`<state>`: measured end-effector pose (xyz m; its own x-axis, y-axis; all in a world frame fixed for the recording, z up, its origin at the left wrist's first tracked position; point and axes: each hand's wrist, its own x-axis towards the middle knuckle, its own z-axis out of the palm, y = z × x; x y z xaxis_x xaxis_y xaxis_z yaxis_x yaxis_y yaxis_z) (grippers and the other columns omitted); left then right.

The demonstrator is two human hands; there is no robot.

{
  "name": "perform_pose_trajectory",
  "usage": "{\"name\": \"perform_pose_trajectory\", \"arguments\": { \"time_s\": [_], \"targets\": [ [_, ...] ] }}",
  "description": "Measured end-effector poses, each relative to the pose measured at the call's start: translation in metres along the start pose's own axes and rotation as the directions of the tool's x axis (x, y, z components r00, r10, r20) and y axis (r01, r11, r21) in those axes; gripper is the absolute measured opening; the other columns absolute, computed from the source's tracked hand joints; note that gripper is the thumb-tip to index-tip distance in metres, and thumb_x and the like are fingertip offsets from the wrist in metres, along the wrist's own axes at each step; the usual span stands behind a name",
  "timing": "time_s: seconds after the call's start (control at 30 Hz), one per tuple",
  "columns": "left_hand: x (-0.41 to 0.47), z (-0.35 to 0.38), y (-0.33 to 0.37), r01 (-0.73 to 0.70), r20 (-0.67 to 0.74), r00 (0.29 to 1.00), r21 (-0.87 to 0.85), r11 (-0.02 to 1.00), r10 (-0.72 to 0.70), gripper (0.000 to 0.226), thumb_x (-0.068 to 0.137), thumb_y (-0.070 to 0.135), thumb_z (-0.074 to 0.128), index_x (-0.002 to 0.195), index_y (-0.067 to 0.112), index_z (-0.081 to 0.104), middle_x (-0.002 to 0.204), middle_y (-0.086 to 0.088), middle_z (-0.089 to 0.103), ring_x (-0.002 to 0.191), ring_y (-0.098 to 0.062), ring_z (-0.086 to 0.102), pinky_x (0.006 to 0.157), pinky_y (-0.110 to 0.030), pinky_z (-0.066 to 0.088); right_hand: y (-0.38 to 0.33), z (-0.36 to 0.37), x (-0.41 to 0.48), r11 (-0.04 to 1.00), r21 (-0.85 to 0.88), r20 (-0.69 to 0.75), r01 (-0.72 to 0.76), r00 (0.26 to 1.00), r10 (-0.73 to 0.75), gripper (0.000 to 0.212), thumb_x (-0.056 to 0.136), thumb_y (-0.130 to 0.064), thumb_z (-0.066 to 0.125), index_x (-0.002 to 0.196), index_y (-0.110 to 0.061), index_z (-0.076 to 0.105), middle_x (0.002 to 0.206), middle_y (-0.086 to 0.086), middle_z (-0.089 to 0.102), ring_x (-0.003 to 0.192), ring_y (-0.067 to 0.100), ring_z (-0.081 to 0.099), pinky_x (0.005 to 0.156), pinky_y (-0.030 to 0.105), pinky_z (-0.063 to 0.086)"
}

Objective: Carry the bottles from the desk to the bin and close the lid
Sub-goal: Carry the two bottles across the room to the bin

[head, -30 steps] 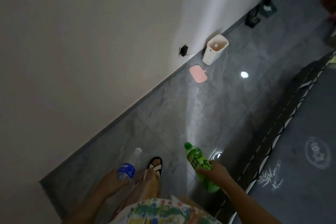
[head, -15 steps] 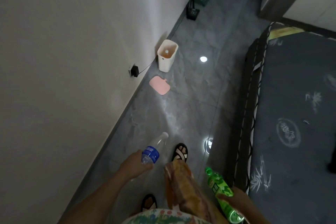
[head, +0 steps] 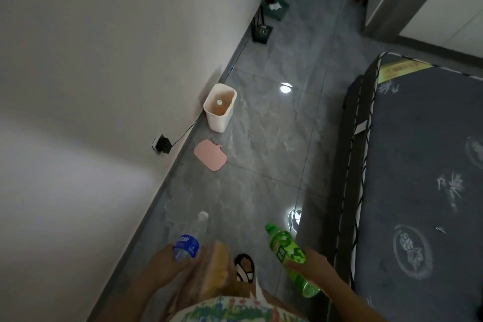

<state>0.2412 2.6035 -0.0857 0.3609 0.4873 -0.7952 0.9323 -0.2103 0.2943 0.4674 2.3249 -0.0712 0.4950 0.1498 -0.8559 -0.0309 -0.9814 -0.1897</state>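
Fingers: left hand (head: 167,266) wraps clear bottle (head: 189,239); right hand (head: 312,265) wraps green bottle (head: 290,256) | Bin (head: 218,120): open, ahead by wall, nearer than a second ago | Lid (head: 210,155): on floor just before bin | Stage: approach nearly done.

A clear plastic water bottle with a blue label (head: 188,241) and a green plastic soda bottle (head: 288,253) are held aloft, caps pointing forward. The open white plastic bin (head: 219,110) stands on the floor against the wall, one bottle inside; its pink flat lid (head: 210,155) lies just beside it.
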Motion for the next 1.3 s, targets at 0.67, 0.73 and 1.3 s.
{"name": "perform_pose_trajectory", "arguments": {
  "time_s": [0.67,0.73,1.3],
  "targets": [
    [0.23,-0.209,0.26,-0.052,0.048,0.997,-0.08,0.995,0.056,0.049,0.081,0.041,0.067,0.116,0.009,0.056,0.114,-0.009,0.065,0.105,-0.024,0.062,0.089,-0.031,0.048,-0.253,-0.256,0.191,0.99,-0.144,-0.059,0.012,0.998,-0.021,0.058,0.07,-0.054,0.071,0.11,-0.015,0.058,0.098,0.005,0.067,0.087,0.021,0.066,0.081,0.033,0.056],
    [0.252,-0.221,0.296,-0.105,0.068,0.991,-0.094,0.99,0.112,0.046,0.083,0.039,0.064,0.116,0.008,0.055,0.114,-0.009,0.065,0.104,-0.024,0.062,0.091,-0.033,0.048,-0.261,-0.279,0.21,0.984,-0.179,-0.056,-0.007,0.998,-0.003,0.059,0.07,-0.055,0.071,0.111,-0.013,0.06,0.093,0.004,0.066,0.081,0.019,0.065,0.072,0.028,0.053],
    [0.387,-0.23,0.469,0.312,0.107,0.944,-0.606,0.732,-0.314,0.047,0.083,0.04,0.066,0.116,0.01,0.052,0.104,-0.004,0.057,0.088,-0.013,0.053,0.066,-0.019,0.04,-0.457,-0.488,0.436,0.881,-0.438,0.168,0.176,0.979,-0.112,0.062,0.071,-0.057,0.068,0.109,-0.011,0.053,0.111,0.012,0.063,0.098,0.027,0.063,0.086,0.034,0.052]
  ]
}}
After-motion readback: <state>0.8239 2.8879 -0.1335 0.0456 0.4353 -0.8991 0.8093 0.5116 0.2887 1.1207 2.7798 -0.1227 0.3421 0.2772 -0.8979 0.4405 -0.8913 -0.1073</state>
